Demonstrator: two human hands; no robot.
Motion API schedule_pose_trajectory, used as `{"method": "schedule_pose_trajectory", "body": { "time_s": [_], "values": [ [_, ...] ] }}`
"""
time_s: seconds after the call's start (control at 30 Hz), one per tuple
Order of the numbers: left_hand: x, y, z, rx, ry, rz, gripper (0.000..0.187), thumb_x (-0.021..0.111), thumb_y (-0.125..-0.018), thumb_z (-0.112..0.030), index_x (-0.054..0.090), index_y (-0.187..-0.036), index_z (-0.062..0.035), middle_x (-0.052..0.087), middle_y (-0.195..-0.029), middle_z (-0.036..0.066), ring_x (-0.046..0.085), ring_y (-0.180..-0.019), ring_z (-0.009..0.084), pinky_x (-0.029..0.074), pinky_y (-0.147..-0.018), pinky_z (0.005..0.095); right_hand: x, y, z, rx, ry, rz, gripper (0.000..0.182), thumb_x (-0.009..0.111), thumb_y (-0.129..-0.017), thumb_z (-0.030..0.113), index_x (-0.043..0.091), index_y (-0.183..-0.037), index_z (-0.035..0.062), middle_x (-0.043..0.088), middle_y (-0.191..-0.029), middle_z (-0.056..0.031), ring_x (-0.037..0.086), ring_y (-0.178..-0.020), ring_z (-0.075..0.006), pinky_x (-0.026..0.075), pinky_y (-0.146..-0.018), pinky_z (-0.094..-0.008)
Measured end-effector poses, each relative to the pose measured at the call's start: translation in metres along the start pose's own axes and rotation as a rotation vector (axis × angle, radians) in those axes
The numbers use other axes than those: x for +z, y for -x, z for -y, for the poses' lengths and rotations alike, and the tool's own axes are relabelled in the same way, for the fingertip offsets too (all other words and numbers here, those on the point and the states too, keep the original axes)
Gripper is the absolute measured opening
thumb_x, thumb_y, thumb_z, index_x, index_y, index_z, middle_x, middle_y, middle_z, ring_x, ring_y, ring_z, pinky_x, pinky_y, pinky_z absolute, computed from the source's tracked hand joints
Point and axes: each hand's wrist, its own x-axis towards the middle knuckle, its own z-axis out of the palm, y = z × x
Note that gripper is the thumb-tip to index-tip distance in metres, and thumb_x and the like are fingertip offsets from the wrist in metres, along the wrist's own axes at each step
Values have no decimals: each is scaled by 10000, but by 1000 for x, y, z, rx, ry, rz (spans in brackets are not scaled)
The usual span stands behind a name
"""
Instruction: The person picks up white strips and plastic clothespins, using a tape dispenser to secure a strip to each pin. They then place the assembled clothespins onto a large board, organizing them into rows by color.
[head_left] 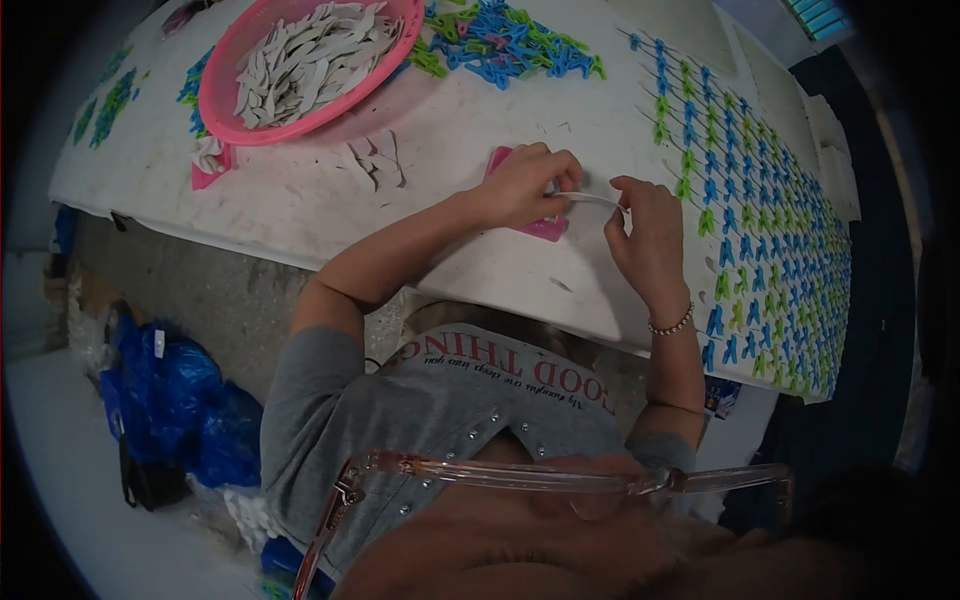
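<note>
A narrow white strip (592, 198) is stretched between my two hands above the table. My left hand (522, 187) is closed on its left end, over a small pink board (545, 229) lying on the tabletop. At the strip's other end, the fingers of my right hand (648, 235) are bent around it, thumb and index finger close to the tip. A beaded bracelet (672, 320) circles my right wrist. The material of the strip cannot be made out.
A pink basin (222, 112) full of similar pale strips (315, 65) stands at the back left. Loose blue and green clips (500, 40) are heaped behind it. Many clips in rows (745, 200) cover the right side of the white table (440, 265). Blue plastic bags (190, 390) lie at lower left.
</note>
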Motion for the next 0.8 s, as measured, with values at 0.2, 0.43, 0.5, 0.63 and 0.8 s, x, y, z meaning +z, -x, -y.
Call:
{"method": "schedule_pose_trajectory", "body": {
  "time_s": [0.2, 0.43, 0.5, 0.63, 0.8],
  "values": [
    [-1, 0, 5, -250, 298, -153, 285, 679, -758, -92, 543, -1009, -91, 617, -904, 39, 571, -886, 190, 452, -790, 317, -20, -29, 10, 73, -358, 6, 371, 618, -752, -8, 572, -1115, 56, 604, -942, -75, 571, -918, -278, 463, -821, -376],
    [-29, 5, 22, -235, 387, -368, 317, 681, -777, -80, 507, -1042, -63, 582, -913, 20, 548, -876, 117, 432, -818, 266, 85, -102, -69, 99, -292, 100, 283, 635, -830, 98, 595, -1109, 77, 613, -1035, -95, 591, -952, -292, 498, -808, -371],
    [-32, 8, 22, -250, 408, -390, 332, 675, -774, -75, 500, -1055, -57, 586, -909, 23, 544, -874, 119, 427, -828, 264, 105, -126, -66, -49, -55, 68, 279, 649, -835, 154, 598, -1102, 89, 612, -1027, -103, 594, -967, -291, 503, -795, -384],
    [-33, 7, 26, -247, 408, -410, 345, 676, -770, -80, 494, -1062, -57, 589, -909, 23, 540, -879, 112, 420, -833, 260, 128, -174, -45, -110, 19, -51, 276, 650, -826, 161, 586, -1084, 86, 603, -980, -107, 593, -964, -294, 510, -782, -401],
    [-35, 8, 29, -278, 431, -409, 360, 684, -765, -92, 488, -1063, -51, 588, -913, 20, 503, -825, 112, 421, -792, 259, 151, -200, -45, 21, 297, 117, 368, 688, -763, 141, 575, -1103, 58, 599, -1046, -141, 601, -981, -311, 517, -792, -415]
  ]
}}
